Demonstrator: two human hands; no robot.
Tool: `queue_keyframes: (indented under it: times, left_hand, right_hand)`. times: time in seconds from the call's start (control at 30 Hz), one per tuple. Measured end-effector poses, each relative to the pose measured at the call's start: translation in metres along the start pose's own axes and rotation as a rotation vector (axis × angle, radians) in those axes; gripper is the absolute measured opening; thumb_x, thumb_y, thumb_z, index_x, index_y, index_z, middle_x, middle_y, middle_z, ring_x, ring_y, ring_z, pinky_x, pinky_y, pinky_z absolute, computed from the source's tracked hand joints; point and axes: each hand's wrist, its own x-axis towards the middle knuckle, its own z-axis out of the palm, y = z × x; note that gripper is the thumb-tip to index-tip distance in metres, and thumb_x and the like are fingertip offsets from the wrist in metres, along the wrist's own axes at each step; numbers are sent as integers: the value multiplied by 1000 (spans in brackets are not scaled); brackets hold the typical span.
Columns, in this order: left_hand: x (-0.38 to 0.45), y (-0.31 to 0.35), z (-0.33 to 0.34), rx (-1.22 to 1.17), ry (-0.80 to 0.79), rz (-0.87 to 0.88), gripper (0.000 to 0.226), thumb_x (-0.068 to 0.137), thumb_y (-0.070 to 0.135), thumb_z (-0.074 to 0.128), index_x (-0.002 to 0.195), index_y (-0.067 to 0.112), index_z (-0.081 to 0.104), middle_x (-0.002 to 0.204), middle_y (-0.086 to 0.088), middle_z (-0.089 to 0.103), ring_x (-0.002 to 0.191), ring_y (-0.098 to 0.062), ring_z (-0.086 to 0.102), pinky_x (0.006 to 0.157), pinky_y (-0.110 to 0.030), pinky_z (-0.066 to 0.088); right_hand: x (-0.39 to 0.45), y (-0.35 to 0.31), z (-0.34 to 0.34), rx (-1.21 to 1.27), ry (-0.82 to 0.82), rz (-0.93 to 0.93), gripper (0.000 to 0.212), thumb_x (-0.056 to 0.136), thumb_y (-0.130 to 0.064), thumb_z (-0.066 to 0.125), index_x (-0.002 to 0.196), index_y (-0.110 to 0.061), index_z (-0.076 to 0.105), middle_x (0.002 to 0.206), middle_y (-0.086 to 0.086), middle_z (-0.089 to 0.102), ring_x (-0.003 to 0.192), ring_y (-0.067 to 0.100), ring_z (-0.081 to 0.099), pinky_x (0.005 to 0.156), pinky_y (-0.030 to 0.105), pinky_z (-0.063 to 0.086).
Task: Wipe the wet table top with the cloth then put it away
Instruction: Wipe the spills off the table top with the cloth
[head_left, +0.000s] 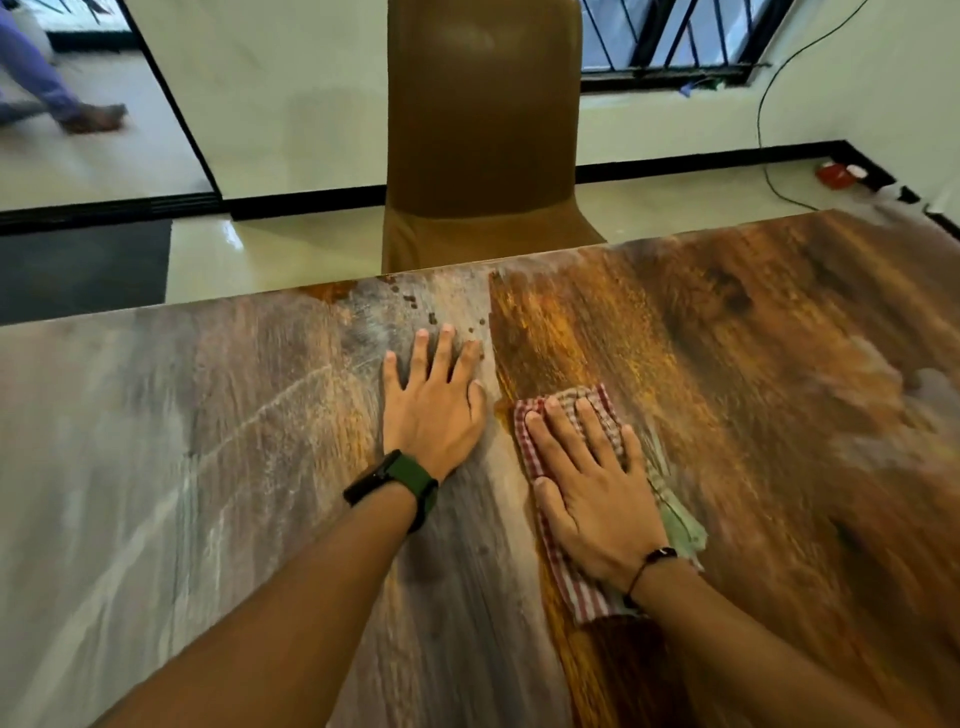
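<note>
The cloth (597, 499), a red-and-white checked rag, lies flat on the tabletop (753, 364) just right of frame center. The right hand (592, 499) presses on it with fingers (561, 431) straight and spread; nothing is gripped, the palm alone bears down. The left hand (431, 410) rests flat on the bare surface just left of the cloth, fingers likewise extended and released, acting as a brace.

Droplets (415, 306) remain near the far edge, above the left hand. The surface left of center looks pale and streaked; whether that is moisture or glare cannot be determined.

Risks from this position:

- Cloth slip. With no grip, the cloth is held by downward pressure only. A fast stroke may leave it bunched or behind the palm.
- Missed areas. The droplets at the far edge lie outside the cloth's present position and may be skipped.
- Spill over the edge. Strokes toward the far edge may push water onto the floor (291, 244) beside the chair (483, 130).
- Brace slip. The left hand may slide if the surface under it is damp.
</note>
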Motion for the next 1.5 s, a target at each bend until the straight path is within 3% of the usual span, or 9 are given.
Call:
queue_keyframes:
  times: [0.1,0.3,0.5,0.63,0.87,0.97,1.07,1.3,1.5]
  left_hand:
    - [0,-1,3,3,4,-7,56,96,37,18,147,21,4,157,0,1,144,-21,-4,114,-52,-2]
    - [-2,-3,10,17,20,7,68,84,44,-5,147,19,0,157,-1,-3,143,-21,-7,114,-50,-4]
    - [-4,-5,9,1,39,22,68,84,46,-6,147,21,-1,156,2,-6,143,-17,-11,115,-46,-7]
    - [-7,-6,6,-40,32,27,66,85,48,-4,147,23,-3,155,5,-9,141,-13,-16,114,-42,-11]
    - [-3,-6,12,-28,96,35,61,91,44,10,146,18,14,154,0,9,143,-20,3,115,-49,6]
    - [-2,-6,15,7,125,36,58,93,40,20,144,13,26,151,-5,24,141,-25,19,111,-54,18]
    - [-1,-5,16,37,137,48,58,92,38,23,141,10,32,149,-8,30,138,-28,25,108,-57,23]
    - [-1,0,9,1,82,-50,68,87,41,11,145,6,16,153,-12,16,142,-26,12,115,-47,10]
    - [-6,-9,-6,-94,73,-181,57,96,34,28,145,8,15,155,-12,12,143,-24,9,117,-38,7]
  right_hand:
    - [43,1,-8,-16,43,-11,61,81,-56,-10,140,-43,-21,150,-16,-23,141,12,-23,113,50,-16]
    - [171,-5,-31,-18,102,14,55,100,-41,18,150,-34,0,159,-6,-7,145,20,-11,112,53,-10]
    - [241,-1,-45,-2,133,-54,53,98,-41,19,150,-32,15,159,-5,11,146,21,2,114,55,-3]
    - [247,63,-60,-17,172,2,54,95,-47,13,145,-31,25,155,1,23,142,25,17,114,57,9]
    - [243,173,-84,-55,165,312,51,99,-39,19,146,-18,26,157,8,18,144,28,10,115,53,6]
    - [245,157,-81,-50,174,348,52,99,-39,19,145,-16,27,156,8,20,144,28,12,115,52,7]
    - [247,110,-71,-58,183,219,49,99,-39,21,142,-17,32,154,9,25,143,28,14,115,53,7]
    - [251,-65,-42,-81,160,-217,40,97,-38,25,123,-18,48,132,7,51,122,28,42,108,53,20]
    - [253,-71,-44,-40,175,-307,38,96,-37,25,119,-19,50,129,9,53,114,28,47,95,47,29]
